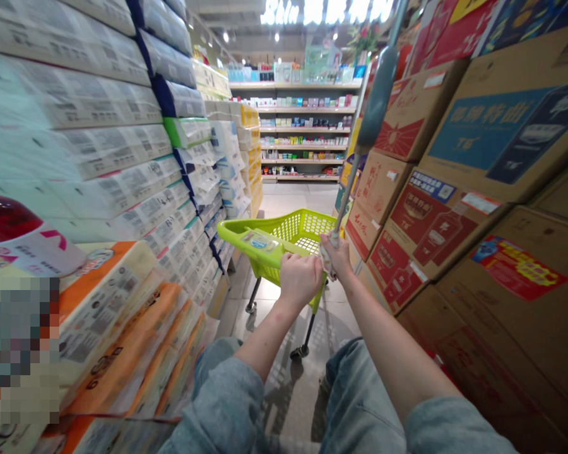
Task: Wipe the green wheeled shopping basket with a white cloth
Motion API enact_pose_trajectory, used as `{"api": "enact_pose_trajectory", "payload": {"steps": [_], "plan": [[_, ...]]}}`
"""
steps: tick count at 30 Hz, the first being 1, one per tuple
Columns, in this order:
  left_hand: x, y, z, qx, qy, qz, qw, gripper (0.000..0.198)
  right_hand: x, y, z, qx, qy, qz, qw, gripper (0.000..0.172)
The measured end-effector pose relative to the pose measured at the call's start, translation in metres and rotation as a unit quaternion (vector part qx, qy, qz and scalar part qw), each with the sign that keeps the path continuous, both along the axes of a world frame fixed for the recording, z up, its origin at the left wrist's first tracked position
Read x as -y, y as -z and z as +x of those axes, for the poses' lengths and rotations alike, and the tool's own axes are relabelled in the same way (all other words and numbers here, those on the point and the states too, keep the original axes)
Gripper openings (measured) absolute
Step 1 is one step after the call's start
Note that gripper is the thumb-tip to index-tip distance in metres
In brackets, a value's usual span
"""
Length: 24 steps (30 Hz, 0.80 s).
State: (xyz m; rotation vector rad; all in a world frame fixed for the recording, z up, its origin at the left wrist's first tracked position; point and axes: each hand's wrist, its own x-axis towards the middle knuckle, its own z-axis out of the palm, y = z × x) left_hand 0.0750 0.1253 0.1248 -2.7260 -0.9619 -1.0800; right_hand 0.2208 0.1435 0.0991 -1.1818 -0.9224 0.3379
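Observation:
A lime-green shopping cart [267,271] stands just ahead of me, with a perforated basket and dark legs on casters. My left hand [300,277] is closed around its near rim, at the handle. Beside it, my right hand [335,255] wraps round the lower part of a long grey pole [348,198]. That pole slants up and to the right, with a thick grey-blue sleeve on its upper part, and its top leaves the view. A pale patterned piece, perhaps cloth, shows at the right hand; what it belongs to I cannot tell.
Wrapped paper packs [99,148] are piled high along the left. Stacked cardboard cartons [483,139] line the right side closely. A bottle with red contents [9,221] rests on orange packs at the near left. Shelves of small goods [303,110] stand across the aisle's far end.

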Motion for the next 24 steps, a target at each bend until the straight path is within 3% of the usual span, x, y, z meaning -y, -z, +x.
{"api": "enact_pose_trajectory", "payload": {"steps": [4, 7, 9, 12, 17, 20, 24], "plan": [[0.0, 0.0, -0.007, 0.03, 0.068, -0.045, 0.996, 0.026, -0.002, -0.003, 0.001, -0.01, -0.029, -0.007, 1.0, 0.037], [-0.006, -0.002, -0.022, 0.067, 0.138, -0.099, 0.983, 0.021, -0.008, -0.002, 0.004, -0.025, -0.052, -0.01, 0.998, 0.036], [-0.017, -0.005, -0.037, 0.084, 0.152, -0.116, 0.978, 0.022, -0.012, 0.0, 0.007, -0.035, -0.062, -0.012, 0.997, 0.036], [-0.042, -0.012, -0.061, 0.089, 0.096, -0.083, 0.988, 0.023, -0.016, 0.004, 0.012, -0.054, -0.075, -0.017, 0.996, 0.037], [-0.088, -0.019, -0.09, 0.01, -0.098, -0.037, 0.994, 0.032, -0.021, 0.008, 0.017, -0.083, -0.106, 0.003, 0.991, 0.037], [-0.096, -0.02, -0.094, -0.079, -0.161, -0.06, 0.982, 0.041, -0.024, 0.009, 0.019, -0.082, -0.116, 0.002, 0.99, 0.037], [-0.089, -0.021, -0.091, -0.129, -0.189, -0.049, 0.972, 0.048, -0.026, 0.01, 0.021, -0.069, -0.108, -0.01, 0.992, 0.041]]}}
